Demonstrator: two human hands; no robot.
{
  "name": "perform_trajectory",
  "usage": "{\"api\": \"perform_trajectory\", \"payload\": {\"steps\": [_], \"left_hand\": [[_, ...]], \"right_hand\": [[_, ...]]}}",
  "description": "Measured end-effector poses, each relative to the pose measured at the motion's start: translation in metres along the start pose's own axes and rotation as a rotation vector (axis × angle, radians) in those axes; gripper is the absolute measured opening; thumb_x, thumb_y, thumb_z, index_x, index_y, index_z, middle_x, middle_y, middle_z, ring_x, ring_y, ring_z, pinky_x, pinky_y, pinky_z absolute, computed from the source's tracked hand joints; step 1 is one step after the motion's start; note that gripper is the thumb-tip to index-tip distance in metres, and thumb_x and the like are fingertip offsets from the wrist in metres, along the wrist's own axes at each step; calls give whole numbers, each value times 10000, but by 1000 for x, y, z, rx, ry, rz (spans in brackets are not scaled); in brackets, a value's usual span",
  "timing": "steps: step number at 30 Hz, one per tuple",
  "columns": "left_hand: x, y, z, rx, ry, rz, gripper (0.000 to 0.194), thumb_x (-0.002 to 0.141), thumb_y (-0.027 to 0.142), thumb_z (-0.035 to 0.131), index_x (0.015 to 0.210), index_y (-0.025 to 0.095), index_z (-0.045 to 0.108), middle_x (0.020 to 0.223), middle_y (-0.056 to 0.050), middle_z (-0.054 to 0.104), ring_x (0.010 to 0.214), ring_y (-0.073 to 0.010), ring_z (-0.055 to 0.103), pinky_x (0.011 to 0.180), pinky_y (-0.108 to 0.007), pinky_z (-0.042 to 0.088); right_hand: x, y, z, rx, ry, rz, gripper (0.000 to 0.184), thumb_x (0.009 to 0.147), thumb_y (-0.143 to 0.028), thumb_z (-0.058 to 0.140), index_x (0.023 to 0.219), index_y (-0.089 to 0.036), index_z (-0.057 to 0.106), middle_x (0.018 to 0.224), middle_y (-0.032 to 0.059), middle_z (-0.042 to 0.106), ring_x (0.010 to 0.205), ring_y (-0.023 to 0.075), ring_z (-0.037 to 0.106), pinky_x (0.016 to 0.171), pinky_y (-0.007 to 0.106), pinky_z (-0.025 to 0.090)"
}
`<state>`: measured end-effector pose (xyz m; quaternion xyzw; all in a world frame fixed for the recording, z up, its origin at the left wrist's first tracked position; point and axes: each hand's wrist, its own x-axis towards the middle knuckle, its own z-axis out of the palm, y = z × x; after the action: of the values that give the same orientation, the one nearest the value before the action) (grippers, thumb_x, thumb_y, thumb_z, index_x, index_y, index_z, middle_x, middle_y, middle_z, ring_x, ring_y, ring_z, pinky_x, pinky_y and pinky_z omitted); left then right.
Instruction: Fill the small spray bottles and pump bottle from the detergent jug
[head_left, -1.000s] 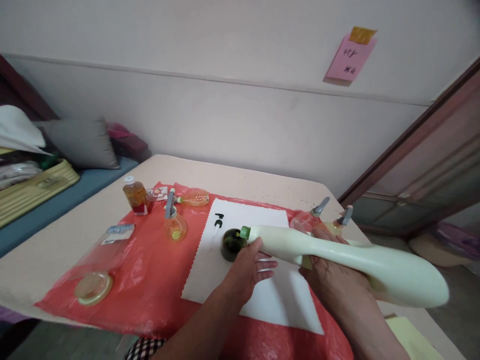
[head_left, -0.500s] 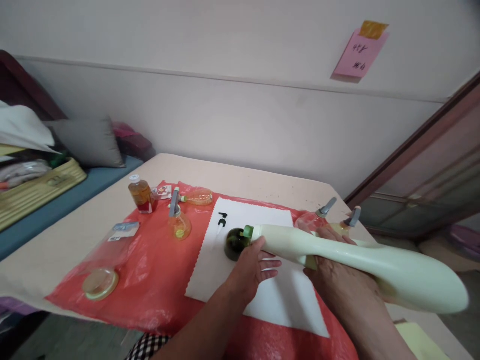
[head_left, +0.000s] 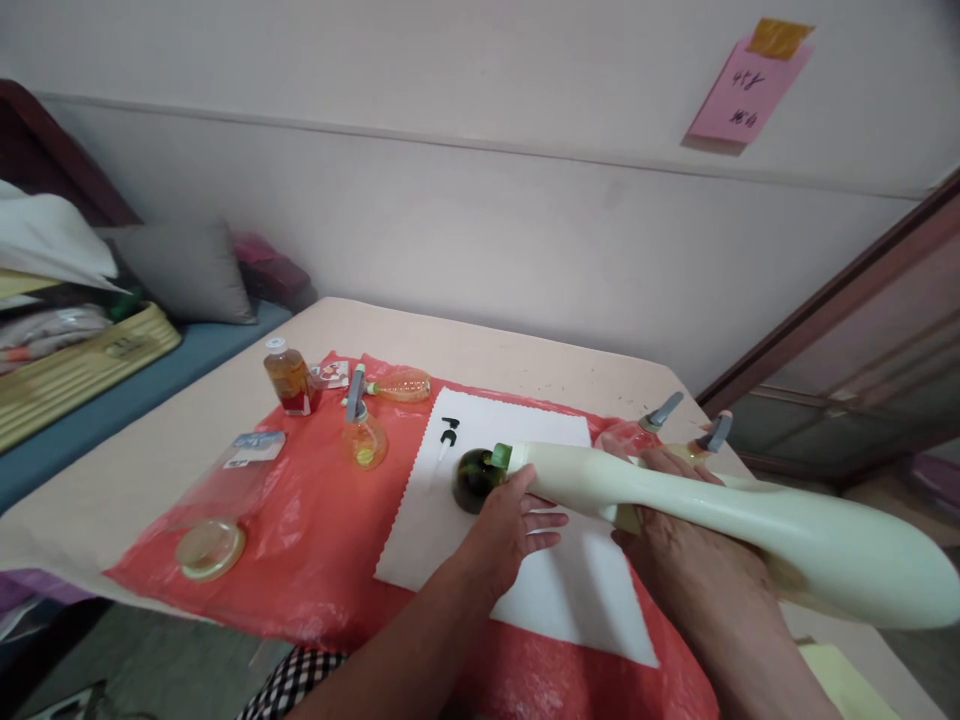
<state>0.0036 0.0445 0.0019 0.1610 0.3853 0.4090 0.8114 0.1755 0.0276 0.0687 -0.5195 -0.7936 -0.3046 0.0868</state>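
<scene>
A large pale green jug (head_left: 697, 495) lies tipped on its side in the air, its mouth at the left. My right hand (head_left: 694, 555) is closed about its handle area, partly hidden by the jug. At its neck, my left hand (head_left: 517, 515) grips with thumb and forefinger while the other fingers stick out. The jug's mouth meets the green neck (head_left: 501, 456) of a round dark bottle (head_left: 474, 482) on white paper (head_left: 577, 580). Whether liquid flows is hidden. A black spray head (head_left: 448, 432) with a pale tube rests beside the bottle.
Red plastic sheeting (head_left: 315, 540) covers part of the table (head_left: 495, 350). At the left stand an amber bottle (head_left: 289, 378), a clear spray bottle (head_left: 365, 438) and a round lidded container (head_left: 210, 550). Another spray bottle (head_left: 401, 386) lies behind. Grey spray heads (head_left: 664, 412) show behind the jug.
The view has shifted slightly, so the things on the table appear a little farther right and higher. Both hands keep their hold on the jug at the dark bottle.
</scene>
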Motion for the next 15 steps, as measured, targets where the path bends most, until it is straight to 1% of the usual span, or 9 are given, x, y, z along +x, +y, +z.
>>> {"api": "perform_trajectory", "payload": {"steps": [6, 10, 13, 15], "left_hand": [[-1, 1, 0, -1, 7, 3, 455, 898, 532, 527, 1126, 143, 581, 1057, -133, 630, 905, -240, 663, 777, -338, 482], [-1, 1, 1, 8, 13, 3, 453, 897, 531, 531, 1114, 137, 581, 1038, -131, 625, 902, -244, 666, 772, -337, 483], [-1, 0, 0, 12, 1, 7, 457, 893, 540, 535, 1096, 134, 591, 1022, -123, 623, 895, -240, 669, 763, -330, 486], [0, 0, -1, 7, -10, 14, 463, 887, 545, 544, 1101, 136, 589, 1017, -118, 622, 895, -235, 668, 756, -323, 489]], "right_hand": [[1, -3, -4, -15, -21, 9, 535, 782, -80, 521, 1314, -130, 542, 1058, 158, 603, 1035, 335, 563, 931, 507, 485], [-1, -3, -5, -13, -18, 9, 573, 790, -78, 522, 1360, -135, 502, 1098, 157, 603, 1079, 337, 559, 952, 504, 480], [-2, -3, -4, -18, -19, 1, 613, 801, -76, 522, 1408, -121, 449, 1168, 177, 590, 1143, 351, 537, 984, 511, 460], [-3, -2, -3, -8, -18, 8, 623, 803, -83, 527, 1418, -123, 436, 1180, 178, 586, 1146, 354, 538, 985, 516, 459]]}}
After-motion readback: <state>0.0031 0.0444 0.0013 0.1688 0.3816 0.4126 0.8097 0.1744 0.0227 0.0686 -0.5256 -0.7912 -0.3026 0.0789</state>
